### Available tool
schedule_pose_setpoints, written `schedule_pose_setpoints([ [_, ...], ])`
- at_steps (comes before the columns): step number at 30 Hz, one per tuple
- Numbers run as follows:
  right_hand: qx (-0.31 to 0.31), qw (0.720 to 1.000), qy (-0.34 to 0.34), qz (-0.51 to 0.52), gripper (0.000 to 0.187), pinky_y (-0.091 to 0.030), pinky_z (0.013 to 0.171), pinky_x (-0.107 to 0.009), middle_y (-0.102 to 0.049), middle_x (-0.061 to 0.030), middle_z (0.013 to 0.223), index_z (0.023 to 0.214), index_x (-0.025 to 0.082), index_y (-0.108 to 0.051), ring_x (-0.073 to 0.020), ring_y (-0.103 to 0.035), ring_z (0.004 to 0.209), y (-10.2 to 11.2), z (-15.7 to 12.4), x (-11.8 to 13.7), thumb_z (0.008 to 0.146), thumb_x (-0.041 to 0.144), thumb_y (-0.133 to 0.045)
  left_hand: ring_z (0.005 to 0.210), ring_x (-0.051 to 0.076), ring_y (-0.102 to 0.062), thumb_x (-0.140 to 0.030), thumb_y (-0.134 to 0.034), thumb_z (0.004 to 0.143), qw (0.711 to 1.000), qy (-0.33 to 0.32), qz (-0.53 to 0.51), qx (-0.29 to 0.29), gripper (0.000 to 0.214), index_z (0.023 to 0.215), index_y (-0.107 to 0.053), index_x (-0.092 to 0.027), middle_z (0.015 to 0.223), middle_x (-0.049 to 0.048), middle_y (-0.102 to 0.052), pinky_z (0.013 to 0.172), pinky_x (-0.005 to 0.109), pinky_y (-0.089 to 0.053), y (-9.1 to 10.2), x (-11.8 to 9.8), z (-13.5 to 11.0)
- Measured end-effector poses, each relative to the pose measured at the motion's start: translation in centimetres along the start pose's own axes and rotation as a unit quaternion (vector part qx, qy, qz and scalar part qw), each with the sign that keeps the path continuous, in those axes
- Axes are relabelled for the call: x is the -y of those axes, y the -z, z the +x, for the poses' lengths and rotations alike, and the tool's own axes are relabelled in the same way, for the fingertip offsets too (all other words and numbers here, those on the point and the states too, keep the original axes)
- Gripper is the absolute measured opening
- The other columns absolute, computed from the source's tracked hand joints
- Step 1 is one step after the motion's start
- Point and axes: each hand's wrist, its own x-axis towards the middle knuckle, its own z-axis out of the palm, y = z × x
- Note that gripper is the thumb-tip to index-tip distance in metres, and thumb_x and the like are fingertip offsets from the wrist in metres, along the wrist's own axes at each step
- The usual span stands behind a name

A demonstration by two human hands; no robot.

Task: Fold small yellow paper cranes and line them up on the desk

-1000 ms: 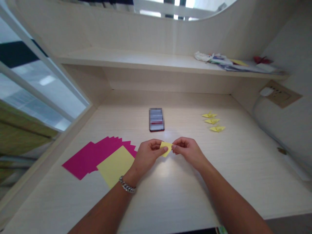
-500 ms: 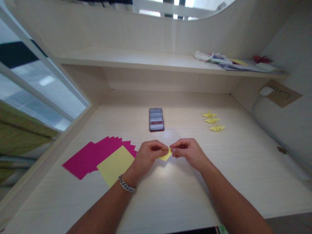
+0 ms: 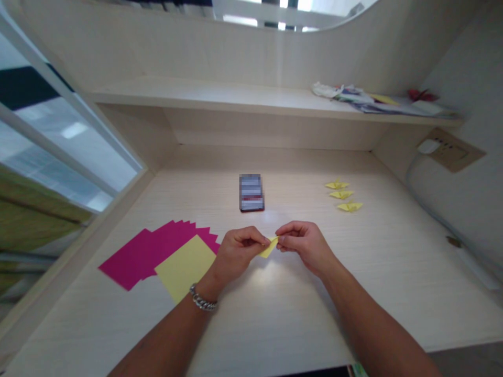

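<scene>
A small folded piece of yellow paper is held just above the desk between both hands. My left hand pinches its left side between thumb and fingers. At its upper right corner, the thumb and index finger of my right hand are closed on the paper. The exact folds are too small to make out. Left of my left hand lies a flat yellow square sheet, partly covered by that wrist. It overlaps a fanned stack of magenta paper squares.
A phone lies beyond my hands. Three folded yellow paper cranes stand in a column to the right. Papers lie on the shelf above. A cable runs down from the wall socket.
My hands have drawn slightly apart, and more of the folded yellow paper shows between them. My left hand has shifted a little left. Both keep their pinch.
</scene>
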Motion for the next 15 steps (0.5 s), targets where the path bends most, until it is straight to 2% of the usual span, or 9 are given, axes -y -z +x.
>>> schedule_pose_setpoints([
  [7, 0.003, 0.999, -0.016, 0.029, 0.019, -0.053, 0.059, -0.027, -0.069, -0.0037, 0.063, 0.075, 0.014, -0.07, -0.013, -0.063, 0.056, -0.01, -0.08, 0.05, 0.057, 0.017, -0.075, 0.063, 0.01, -0.057, -0.013, -0.071, 0.071, 1.0, -0.008, 0.01, -0.001, 0.005, 0.068, -0.07, -0.017, 0.067, 0.0013, -0.065, 0.059, 0.023, -0.044, -0.1, -0.13, -0.05],
  [15, -0.008, 0.997, -0.061, 0.052, 0.015, -0.051, 0.053, -0.022, -0.066, -0.0041, 0.058, 0.071, 0.012, -0.07, -0.0124, -0.062, 0.052, -0.06, -0.18, 0.62, 0.056, 0.013, -0.072, 0.065, 0.012, -0.058, -0.013, -0.07, 0.072, 0.997, -0.059, 0.044, 0.021, 0.005, 0.07, -0.072, -0.017, 0.069, 0.0026, -0.064, 0.061, 0.025, -0.045, 0.13, -0.24, -0.05],
])
